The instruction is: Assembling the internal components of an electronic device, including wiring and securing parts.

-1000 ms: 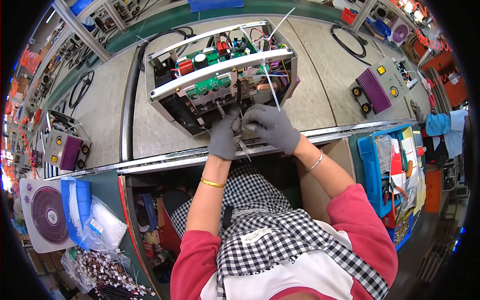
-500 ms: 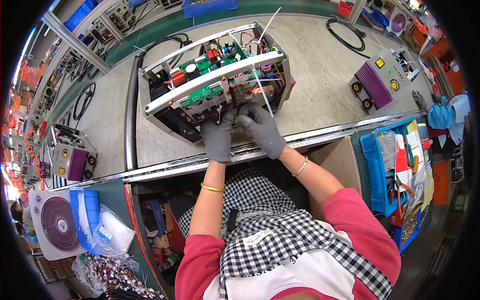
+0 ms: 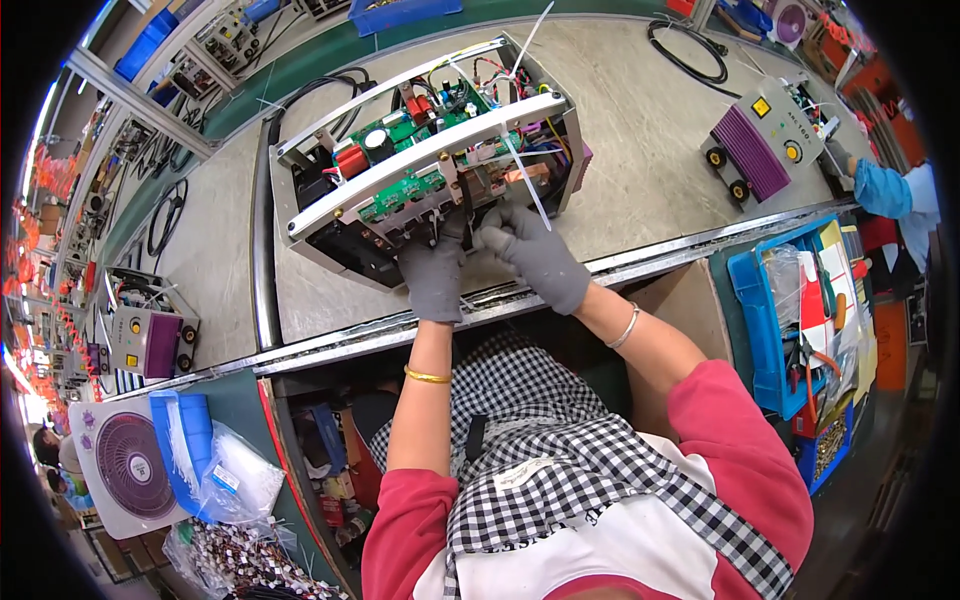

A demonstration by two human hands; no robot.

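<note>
An open-sided electrical machine chassis lies on the bench, with green circuit boards, wires and a white rail showing. My left hand, in a grey glove, reaches into its near side; the fingers are curled in at the lower edge, partly hidden. Just to the right, my gloved right hand is closed, thumb against fingers, in front of the chassis. What either hand pinches is too small or hidden to make out. A white cable tie hangs from the rail above my right hand.
Another purple-sided machine stands at the right, where a co-worker's gloved hand touches it. A third machine sits at the left. Black cables lie coiled on the bench. A blue tool tray is at right; a purple-and-white fan at lower left.
My right hand has drawn a little to the right, away from my left, which stays at the chassis. The co-worker's hand has come up to the right-hand machine. The whole view has shifted slightly.
</note>
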